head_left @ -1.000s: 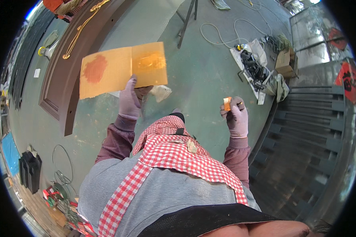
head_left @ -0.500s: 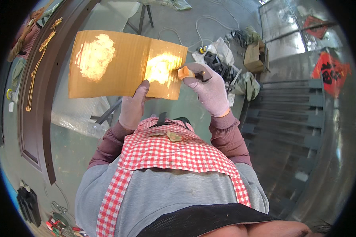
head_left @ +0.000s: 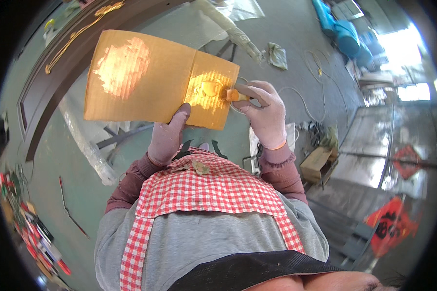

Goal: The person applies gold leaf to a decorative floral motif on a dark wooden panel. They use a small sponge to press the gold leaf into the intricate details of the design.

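Observation:
My left hand, in a pale glove, is closed on the lower edge of a folded piece of cardboard, thumb on top. Shiny gold paint covers a streaked patch on the left half. A wetter gold puddle lies on the right half. My gloved right hand pinches a small flat brush with a gold-orange tip. That tip touches or hovers just over the cardboard's right edge, beside the puddle; I cannot tell which.
A dark brown panel with a gold carved ornament stands at the left. Tools lie on the floor at lower left. To the right are a cardboard box, a hose and blue drums. Plastic wrap lies below the cardboard.
The view has turned, so the panel and floor things have shifted. The brush tip has moved inward onto the cardboard's right part, and a puddle's outline now shows in the gold patch.

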The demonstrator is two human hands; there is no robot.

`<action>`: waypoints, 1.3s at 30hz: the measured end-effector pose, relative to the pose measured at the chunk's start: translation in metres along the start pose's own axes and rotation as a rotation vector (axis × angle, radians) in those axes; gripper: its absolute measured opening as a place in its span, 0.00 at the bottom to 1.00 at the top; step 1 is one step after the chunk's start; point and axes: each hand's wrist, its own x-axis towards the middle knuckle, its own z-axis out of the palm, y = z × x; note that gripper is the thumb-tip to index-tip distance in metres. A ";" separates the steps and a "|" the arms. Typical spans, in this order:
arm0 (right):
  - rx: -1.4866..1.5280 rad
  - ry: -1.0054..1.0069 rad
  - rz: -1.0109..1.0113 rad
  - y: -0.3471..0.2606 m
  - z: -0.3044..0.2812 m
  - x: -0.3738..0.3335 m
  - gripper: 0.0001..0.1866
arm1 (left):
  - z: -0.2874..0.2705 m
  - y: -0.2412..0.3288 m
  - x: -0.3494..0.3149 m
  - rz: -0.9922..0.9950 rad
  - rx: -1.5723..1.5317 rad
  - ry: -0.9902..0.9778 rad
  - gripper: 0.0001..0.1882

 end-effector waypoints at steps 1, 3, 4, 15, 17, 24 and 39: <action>-0.072 -0.028 -0.117 0.008 -0.005 0.016 0.21 | 0.001 -0.002 0.004 0.213 0.343 -0.018 0.11; -0.075 -0.069 -0.268 0.020 -0.004 0.048 0.20 | -0.007 -0.005 0.011 0.595 1.049 -0.066 0.11; -0.062 -0.085 -0.337 0.026 0.004 0.061 0.18 | -0.003 -0.003 0.013 0.489 0.886 -0.020 0.11; -0.189 -0.261 -0.478 0.045 0.078 0.184 0.13 | -0.024 0.000 0.114 0.270 0.428 0.245 0.13; -0.155 -0.260 -0.489 0.045 0.104 0.207 0.13 | -0.049 0.000 0.138 0.335 0.489 0.226 0.17; -0.123 -0.290 -0.435 0.032 0.180 0.294 0.12 | -0.099 0.075 0.214 -0.060 -0.157 0.310 0.17; 0.255 -0.650 -0.576 -0.007 0.335 0.416 0.13 | -0.202 0.099 0.242 0.118 -0.130 0.647 0.22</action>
